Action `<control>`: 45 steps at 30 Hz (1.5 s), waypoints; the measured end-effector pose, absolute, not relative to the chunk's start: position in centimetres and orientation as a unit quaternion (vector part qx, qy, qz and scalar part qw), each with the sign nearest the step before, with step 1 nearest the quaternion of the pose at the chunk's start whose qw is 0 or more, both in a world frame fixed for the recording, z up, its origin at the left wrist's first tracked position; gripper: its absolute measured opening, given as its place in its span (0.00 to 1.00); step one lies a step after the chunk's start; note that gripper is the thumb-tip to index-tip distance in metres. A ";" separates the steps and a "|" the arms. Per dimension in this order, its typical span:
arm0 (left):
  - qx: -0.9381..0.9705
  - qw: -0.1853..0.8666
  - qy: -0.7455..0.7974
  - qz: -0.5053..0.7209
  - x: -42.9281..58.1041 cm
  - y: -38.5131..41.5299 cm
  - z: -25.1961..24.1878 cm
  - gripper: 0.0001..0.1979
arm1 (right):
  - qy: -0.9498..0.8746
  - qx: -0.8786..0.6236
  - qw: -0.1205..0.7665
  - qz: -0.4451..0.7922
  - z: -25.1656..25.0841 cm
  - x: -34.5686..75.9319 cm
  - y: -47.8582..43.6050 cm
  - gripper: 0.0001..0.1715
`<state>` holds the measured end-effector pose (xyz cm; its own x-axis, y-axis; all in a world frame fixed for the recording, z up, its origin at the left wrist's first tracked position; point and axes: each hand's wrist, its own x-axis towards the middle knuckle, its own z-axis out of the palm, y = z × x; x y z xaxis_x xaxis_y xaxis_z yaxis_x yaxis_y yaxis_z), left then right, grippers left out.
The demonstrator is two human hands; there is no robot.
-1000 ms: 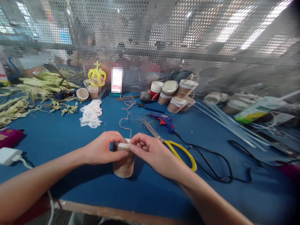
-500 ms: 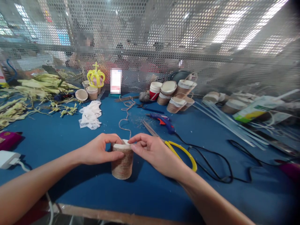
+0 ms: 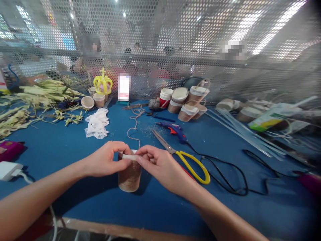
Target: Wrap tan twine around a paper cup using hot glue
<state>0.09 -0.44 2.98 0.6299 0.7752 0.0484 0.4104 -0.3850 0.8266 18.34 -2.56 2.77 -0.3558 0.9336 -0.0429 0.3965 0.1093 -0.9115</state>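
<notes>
A paper cup wrapped in brown twine (image 3: 129,179) stands upright on the blue tabletop, its white rim showing at the top. My left hand (image 3: 106,160) grips the cup's left side, fingers inside the rim and thumb on the outer wall. At the right of the rim, my right hand (image 3: 160,164) pinches the cup's edge between thumb and forefinger. A loose strand of twine (image 3: 132,135) runs from behind the cup back across the table. Scissors with yellow handles (image 3: 193,164) lie just right of my right hand.
A blue glue gun (image 3: 173,129) with a black cord lies beyond the scissors. Several twine-wrapped cups (image 3: 188,112) stand at the back. White crumpled tissue (image 3: 97,122), corn husks (image 3: 42,92) and a yellow crown (image 3: 102,83) are to the left. Clear glue sticks (image 3: 240,130) lie right.
My right thumb and fingertips have shifted slightly left along the rim. The cup has tipped or moved a little left; my left hand keeps its hold.
</notes>
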 end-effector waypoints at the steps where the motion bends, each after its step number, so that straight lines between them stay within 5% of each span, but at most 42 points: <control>1: 0.797 0.419 0.370 0.229 0.0 -0.4 3.1 0.05 | -0.689 -0.483 0.300 0.450 2.8 18.4 -2.6 0.07; 7: 0.772 0.358 0.408 0.332 -0.6 0.4 2.3 0.09 | -0.714 -0.485 0.339 0.374 3.7 18.9 -3.8 0.10; 13: 0.769 0.264 0.458 0.360 -0.3 0.9 0.7 0.06 | -0.830 -0.381 0.105 0.393 5.4 19.1 -5.9 0.19; 15: 0.778 0.256 0.450 0.355 -0.2 0.9 0.4 0.07 | -0.848 -0.393 0.096 0.342 6.0 19.6 -5.5 0.23; 20: 0.821 0.220 0.408 0.333 -0.5 0.7 0.6 0.08 | -0.773 -0.578 0.161 0.207 6.9 22.6 -1.0 0.14; 26: 0.868 0.182 0.396 0.238 -1.0 0.5 1.9 0.07 | -0.645 -0.756 0.074 0.085 3.9 27.0 5.7 0.12; 31: 0.872 0.190 0.396 0.216 -1.2 0.6 2.5 0.08 | -0.600 -0.789 0.065 0.115 0.9 28.3 8.0 0.15; 37: 0.817 0.284 0.431 0.257 -1.1 0.8 2.2 0.09 | -0.598 -0.758 0.197 0.173 2.5 27.9 6.1 0.16; 41: 0.779 0.371 0.428 0.269 -0.9 0.9 1.6 0.11 | -0.615 -0.644 0.290 0.352 4.2 25.7 2.2 0.09; 45: 0.773 0.389 0.418 0.278 -0.9 1.1 1.3 0.11 | -0.627 -0.552 0.299 0.462 5.0 23.2 -1.2 0.13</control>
<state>-0.86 1.06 1.33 0.4966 0.8617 0.1043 0.4291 -0.3482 0.8335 23.23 -1.23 4.96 -0.2115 0.9680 -0.1353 0.4160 -0.0361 -0.9086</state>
